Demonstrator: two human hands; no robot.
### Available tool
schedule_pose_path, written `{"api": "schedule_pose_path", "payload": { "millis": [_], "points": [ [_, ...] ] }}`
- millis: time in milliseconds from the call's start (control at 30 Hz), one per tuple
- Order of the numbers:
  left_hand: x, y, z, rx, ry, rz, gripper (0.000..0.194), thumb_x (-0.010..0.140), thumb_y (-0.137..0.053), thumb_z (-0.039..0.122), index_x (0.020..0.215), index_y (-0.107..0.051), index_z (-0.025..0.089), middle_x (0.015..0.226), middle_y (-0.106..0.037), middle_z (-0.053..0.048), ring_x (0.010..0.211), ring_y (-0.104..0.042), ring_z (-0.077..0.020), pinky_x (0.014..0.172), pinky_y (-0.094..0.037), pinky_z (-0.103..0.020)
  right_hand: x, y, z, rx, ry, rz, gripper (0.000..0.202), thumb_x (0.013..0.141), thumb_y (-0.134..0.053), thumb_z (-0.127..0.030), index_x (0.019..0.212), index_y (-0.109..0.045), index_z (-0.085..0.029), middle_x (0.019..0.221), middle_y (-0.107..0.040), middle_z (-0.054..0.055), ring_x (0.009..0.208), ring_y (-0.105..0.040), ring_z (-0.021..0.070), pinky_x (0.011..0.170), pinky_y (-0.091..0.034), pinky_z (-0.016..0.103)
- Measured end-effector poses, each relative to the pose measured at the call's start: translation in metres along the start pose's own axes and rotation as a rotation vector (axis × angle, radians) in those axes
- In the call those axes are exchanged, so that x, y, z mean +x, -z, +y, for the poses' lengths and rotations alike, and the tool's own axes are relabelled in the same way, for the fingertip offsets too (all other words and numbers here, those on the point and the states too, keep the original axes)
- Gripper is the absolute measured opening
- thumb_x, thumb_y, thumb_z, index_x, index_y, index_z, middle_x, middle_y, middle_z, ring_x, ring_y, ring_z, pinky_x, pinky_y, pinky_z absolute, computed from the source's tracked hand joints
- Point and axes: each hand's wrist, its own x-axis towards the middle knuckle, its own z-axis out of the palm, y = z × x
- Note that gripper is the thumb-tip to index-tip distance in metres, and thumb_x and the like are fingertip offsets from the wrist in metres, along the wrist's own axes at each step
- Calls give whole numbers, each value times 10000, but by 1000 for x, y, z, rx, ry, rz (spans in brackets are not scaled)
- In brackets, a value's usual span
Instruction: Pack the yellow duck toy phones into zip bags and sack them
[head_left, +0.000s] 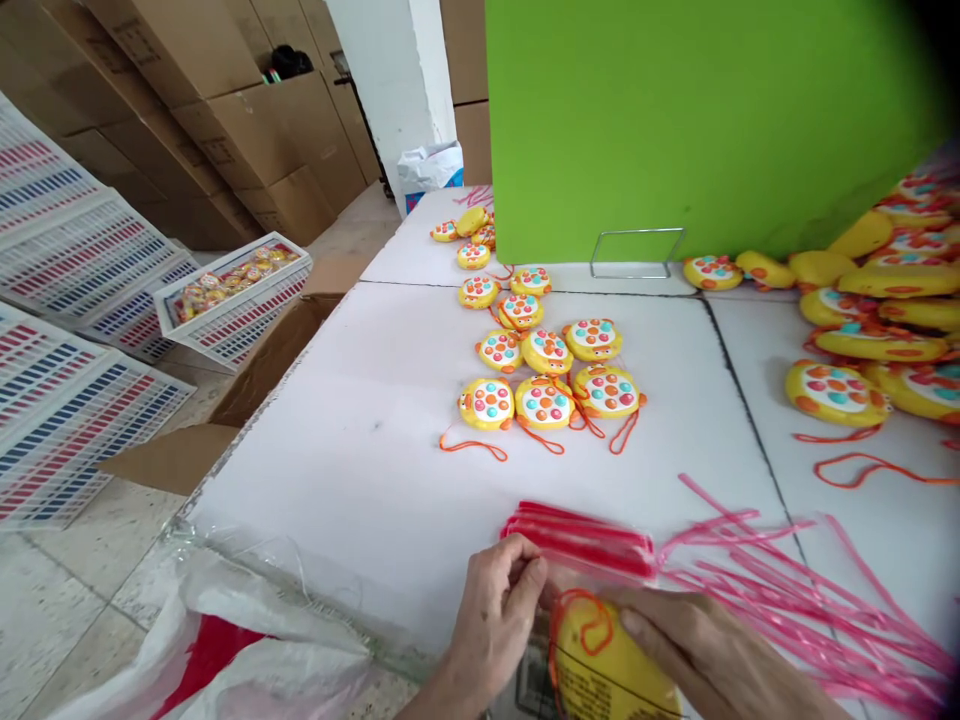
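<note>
At the near edge of the table, a yellow plastic toy with an orange wrist cord lies inside a clear printed plastic bag. My left hand is closed in a pinch at the bag's upper left edge. From the other side, my right hand grips the bagged toy, its thumb pressed on the toy's top; the other fingers are mostly hidden. Just beyond my hands lies a stack of red-pink zip-top bags. Loose pink plastic strips spread to the right of it.
Several yellow toys with coloured buttons lie in rows mid-table, and more are heaped at right. A green panel stands behind. An open carton and plastic baskets are left, with a white sack near front.
</note>
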Motion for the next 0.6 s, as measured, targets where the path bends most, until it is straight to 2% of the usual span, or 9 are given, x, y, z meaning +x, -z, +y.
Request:
{"api": "schedule_pose_path", "payload": {
  "millis": [33, 100, 233, 300, 467, 600],
  "points": [
    [-1, 0, 0, 17, -5, 1, 257, 854, -533, 349, 672, -513, 169, 608, -525, 12, 591, -508, -122, 571, -405, -208, 4, -3, -1, -24, 19, -38, 271, 943, -453, -329, 821, -692, -295, 760, -707, -11, 644, -676, 154, 571, -535, 212],
    [-1, -1, -2, -36, 20, -12, 265, 858, -532, 367, 679, -497, 175, 618, -539, 11, 593, -517, -124, 585, -421, -216, 11, -10, -6, -113, 30, -34, 360, 974, -395, -295, 725, -653, -260, 688, -660, -9, 556, -633, 132, 489, -484, 206],
    [-1, 0, -9, -293, 152, -96, 248, 851, -537, 406, 803, -537, 163, 692, -619, -24, 615, -579, -156, 618, -487, -279, 25, -19, -19, -182, 12, 200, 329, 995, -338, -280, 869, -637, -226, 779, -649, 28, 652, -641, 141, 533, -473, 222],
    [1, 1, -9, -314, 155, -134, 235, 851, -545, 374, 828, -587, 143, 726, -640, -42, 656, -593, -165, 644, -490, -284, 33, -23, -25, -137, 30, 265, 286, 992, -353, -255, 899, -621, -224, 793, -651, 23, 657, -637, 134, 560, -474, 218],
    [2, 1, 0, -130, -3, -201, 207, 867, -472, 204, 816, -664, 146, 797, -645, -41, 807, -561, -172, 721, -446, -251, 50, -33, -34, -193, 75, 316, 297, 978, -307, -194, 860, -580, -196, 720, -635, 27, 578, -613, 151, 492, -435, 238],
    [-2, -3, 4, 99, -63, -153, 211, 882, -458, 199, 776, -634, 152, 738, -611, -27, 729, -535, -157, 646, -412, -233, 60, -33, -40, -278, 98, 297, 327, 905, -307, -95, 685, -520, -211, 615, -585, 16, 483, -555, 149, 425, -352, 253]
  ]
}}
